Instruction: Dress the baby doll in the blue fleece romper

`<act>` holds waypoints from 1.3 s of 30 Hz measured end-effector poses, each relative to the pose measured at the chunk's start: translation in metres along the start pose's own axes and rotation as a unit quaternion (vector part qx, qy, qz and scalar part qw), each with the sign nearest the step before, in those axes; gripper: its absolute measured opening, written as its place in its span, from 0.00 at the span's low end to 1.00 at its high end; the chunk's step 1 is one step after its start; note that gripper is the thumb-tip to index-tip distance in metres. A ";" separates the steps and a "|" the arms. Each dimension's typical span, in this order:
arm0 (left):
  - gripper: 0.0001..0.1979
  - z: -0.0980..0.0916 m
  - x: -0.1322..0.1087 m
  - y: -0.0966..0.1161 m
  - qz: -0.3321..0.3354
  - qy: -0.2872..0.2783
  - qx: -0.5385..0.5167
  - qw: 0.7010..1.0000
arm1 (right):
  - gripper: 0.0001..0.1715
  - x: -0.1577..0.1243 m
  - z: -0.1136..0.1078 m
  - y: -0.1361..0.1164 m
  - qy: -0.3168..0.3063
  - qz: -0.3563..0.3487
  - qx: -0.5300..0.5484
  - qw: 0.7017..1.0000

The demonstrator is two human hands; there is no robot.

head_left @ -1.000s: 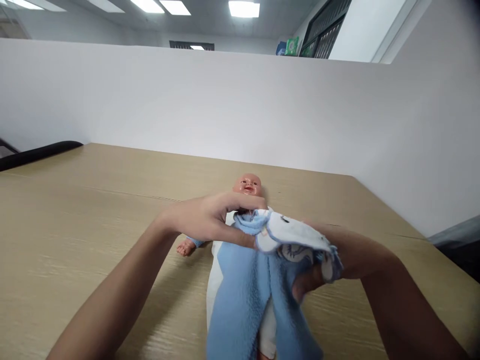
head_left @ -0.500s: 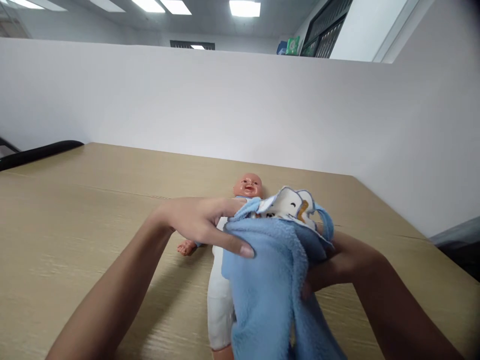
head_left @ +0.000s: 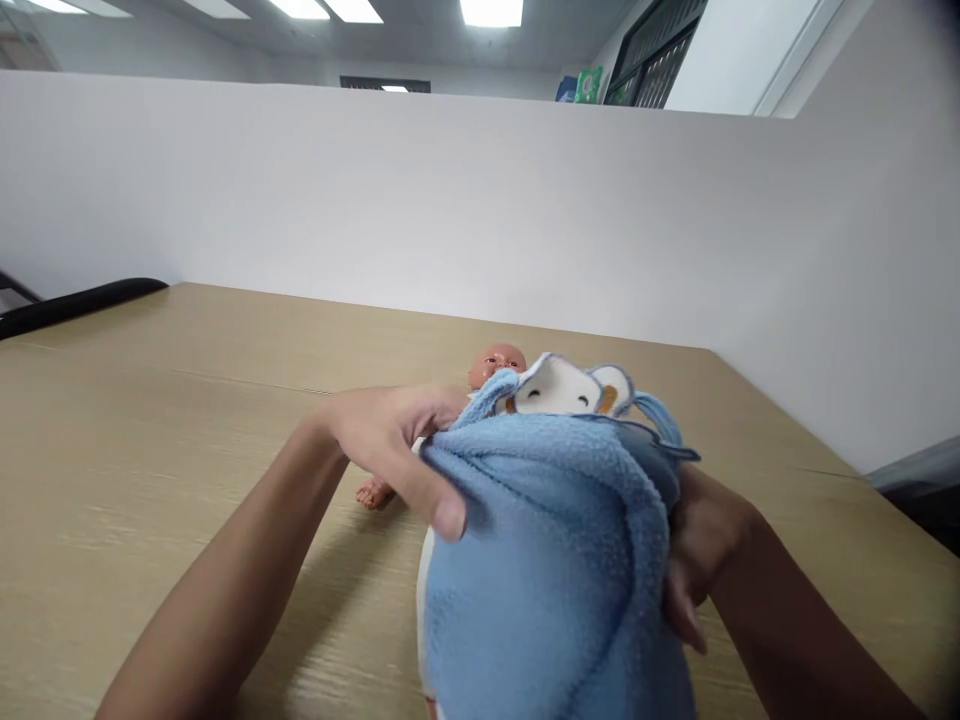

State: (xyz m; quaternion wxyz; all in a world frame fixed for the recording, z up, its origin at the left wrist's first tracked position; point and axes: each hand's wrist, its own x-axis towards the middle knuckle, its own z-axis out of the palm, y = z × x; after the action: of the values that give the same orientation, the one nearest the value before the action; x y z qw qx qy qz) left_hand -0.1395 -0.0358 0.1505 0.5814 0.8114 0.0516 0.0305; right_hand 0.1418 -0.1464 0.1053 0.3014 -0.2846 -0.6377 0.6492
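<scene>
Fluffy blue baby overalls, with loop straps and a white animal-face patch at the top, hang over the front of a baby doll. The doll lies face up on the table, its body mostly covered; part of its head and one small hand show. At the upper left edge of the overalls, my left hand grips the cloth, thumb in front and fingers hidden behind. My right hand holds the right side, its fingers partly tucked behind the fabric.
A light wood table spreads out around the doll. Behind it rises a white partition wall. A black chair edge is at the far left, and a dark object stands beyond the right edge.
The overalls have been spread wider across the doll and now cover its white-clothed leg and lower face. My right hand has moved slightly outward to the right; my left thumb has shifted left.
</scene>
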 end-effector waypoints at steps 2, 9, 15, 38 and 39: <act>0.23 0.000 0.002 0.001 -0.002 -0.028 -0.002 1.000 | 0.48 -0.003 -0.003 0.007 0.020 -0.040 0.045 0.998; 0.16 0.008 0.006 0.002 0.074 0.077 -0.011 0.994 | 0.30 -0.005 -0.009 0.003 -0.002 -0.003 0.007 1.000; 0.22 0.010 0.010 0.003 0.069 0.127 0.009 0.989 | 0.24 0.007 0.004 -0.011 -0.061 0.021 -0.063 0.996; 0.23 0.009 0.022 -0.015 0.077 0.144 -0.082 0.983 | 0.30 0.011 -0.006 0.017 -0.038 -0.024 0.016 0.999; 0.23 0.011 0.023 -0.015 0.074 0.151 -0.087 0.982 | 0.27 0.010 -0.008 0.016 -0.043 -0.020 -0.006 0.999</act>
State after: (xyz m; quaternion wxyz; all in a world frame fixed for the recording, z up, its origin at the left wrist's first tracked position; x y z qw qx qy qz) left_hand -0.1157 -0.0390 0.1328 0.6316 0.7451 0.0762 0.2001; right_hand 0.1409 -0.1339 0.0891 0.2852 -0.2449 -0.6595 0.6509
